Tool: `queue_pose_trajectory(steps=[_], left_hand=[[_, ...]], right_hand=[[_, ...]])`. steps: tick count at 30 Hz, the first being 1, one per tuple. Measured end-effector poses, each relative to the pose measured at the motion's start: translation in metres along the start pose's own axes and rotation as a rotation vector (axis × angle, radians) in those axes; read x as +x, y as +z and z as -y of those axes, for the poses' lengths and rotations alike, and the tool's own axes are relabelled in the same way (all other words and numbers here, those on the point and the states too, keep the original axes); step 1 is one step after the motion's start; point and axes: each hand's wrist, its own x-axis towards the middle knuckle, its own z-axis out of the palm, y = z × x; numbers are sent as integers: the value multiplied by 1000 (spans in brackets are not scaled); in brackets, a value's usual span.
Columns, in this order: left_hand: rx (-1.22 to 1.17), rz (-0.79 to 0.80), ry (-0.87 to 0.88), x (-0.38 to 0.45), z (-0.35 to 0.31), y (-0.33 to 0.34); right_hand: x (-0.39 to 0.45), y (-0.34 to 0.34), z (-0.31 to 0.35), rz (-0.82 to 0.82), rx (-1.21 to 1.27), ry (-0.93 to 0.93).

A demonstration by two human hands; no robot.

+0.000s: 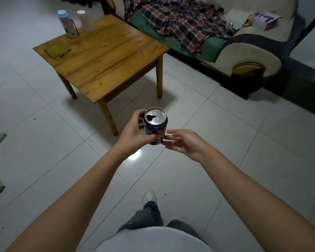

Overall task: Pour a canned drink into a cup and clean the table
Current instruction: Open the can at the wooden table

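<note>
**A:** so where was the can (155, 127) at that point? Poured yet?

**B:** nope. It was upright in mid-air over the floor tiles, well short of the surface (105, 57). Left hand (135, 132) was wrapped around its side, fingers curled on it. Mouth was already open though, you could see the dark hole in the lid and no tab over it.

**A:** and the other hand?

**B:** right hand (185, 143) was loose, fingers spread, fingertips just beside the bottom of the can. Couldn't tell if they actually touched it. Not gripping anything.

**A:** cup?

**B:** a white cup (85, 20) stood at the far corner of the surface, next to a bottle with a blue cap (68, 24). A yellowish cloth (57, 50) lay flat near the left edge.

**A:** so basically just opening done?

**B:** that's my read. Opening was done; walking over, pouring and all the wiping were left. Cloth looked untouched.
</note>
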Motion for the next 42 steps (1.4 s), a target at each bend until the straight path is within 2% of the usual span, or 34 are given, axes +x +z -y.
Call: queue_pose_trajectory(steps=[14, 27, 42], left_hand=[[58, 38, 24, 194, -15, -9], [5, -174, -77, 387, -36, -1], [-2, -353, -171, 538, 5, -79]], right_hand=[[127, -28, 138, 27, -43, -36], [271, -66, 310, 190, -154, 20], [438, -3, 416, 310, -274, 117]])
